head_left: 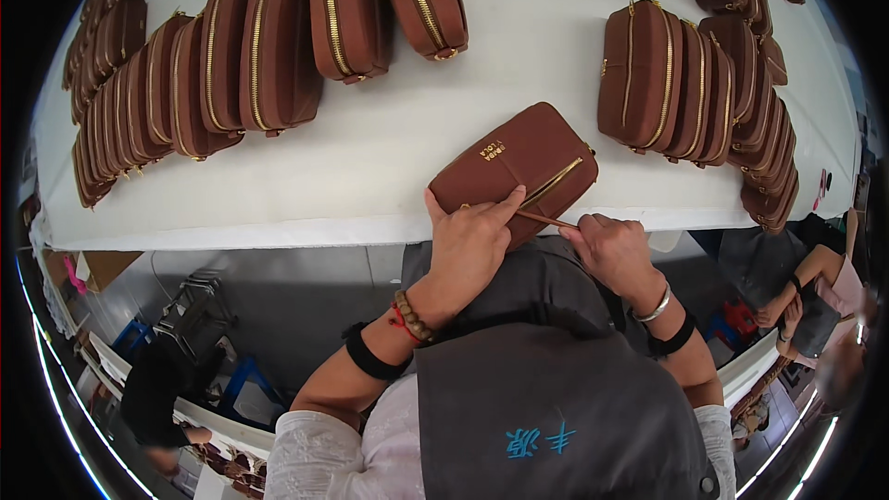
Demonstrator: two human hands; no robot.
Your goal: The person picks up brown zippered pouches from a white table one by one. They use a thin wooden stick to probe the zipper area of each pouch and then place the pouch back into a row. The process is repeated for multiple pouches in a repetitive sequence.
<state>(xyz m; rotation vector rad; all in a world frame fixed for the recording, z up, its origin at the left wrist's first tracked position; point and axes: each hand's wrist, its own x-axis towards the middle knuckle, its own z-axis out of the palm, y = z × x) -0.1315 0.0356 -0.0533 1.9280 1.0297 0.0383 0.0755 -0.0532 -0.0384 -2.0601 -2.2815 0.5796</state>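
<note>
A brown rectangular zip bag (528,143) with rounded corners and gold lettering lies flat and slanted at the table's near edge. A short gold zipper (556,181) runs across its upper face. My left hand (472,245) grips the bag's near left part, with one fingertip beside the zipper's lower end. Closed at the bag's near right side, my right hand (611,250) pinches a thin brown strip (546,218). The strip's other end reaches the bag near my left fingertip; whether it is fixed there I cannot tell.
Rows of similar brown bags stand on the white table (519,74), to the left (218,65), at the far middle (347,14) and to the right (667,83). Another person's arms (806,287) show at the right. A dark-clothed person (157,398) is at the lower left.
</note>
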